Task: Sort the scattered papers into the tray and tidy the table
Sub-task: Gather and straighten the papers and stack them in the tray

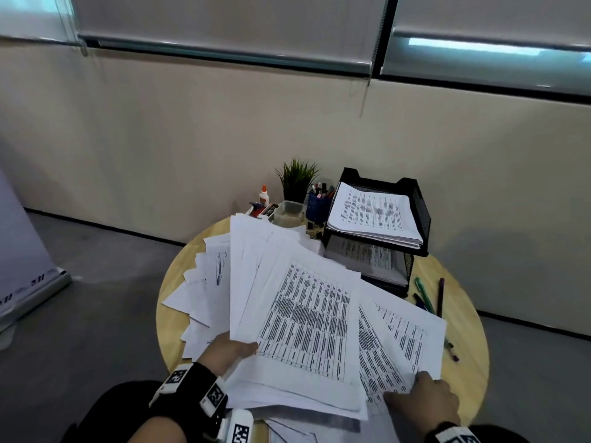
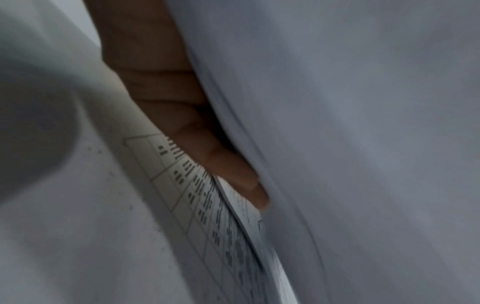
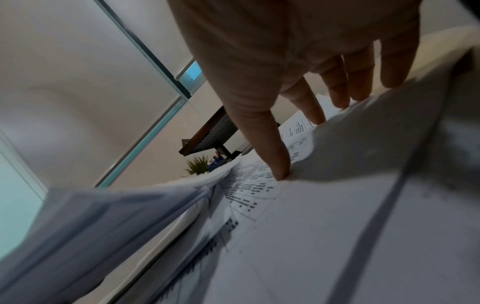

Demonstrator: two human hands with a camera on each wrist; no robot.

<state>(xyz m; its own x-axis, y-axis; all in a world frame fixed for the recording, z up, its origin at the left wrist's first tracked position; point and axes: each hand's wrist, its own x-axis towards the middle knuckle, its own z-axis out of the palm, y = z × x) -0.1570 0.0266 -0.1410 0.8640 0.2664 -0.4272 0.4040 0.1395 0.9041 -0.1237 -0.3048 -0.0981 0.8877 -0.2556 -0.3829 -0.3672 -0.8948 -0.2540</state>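
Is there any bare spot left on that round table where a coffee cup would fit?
Bare wood shows along the table's left rim beside the fanned papers, and at the right rim past the loose pens, below the black tray. The middle is buried in sheets under both hands, and the far edge is crowded with plant, pen cup and glue.

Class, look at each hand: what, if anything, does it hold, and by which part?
The left hand grips the fanned stack of papers at its near-left edge. The right hand holds nothing; it presses loose sheets.
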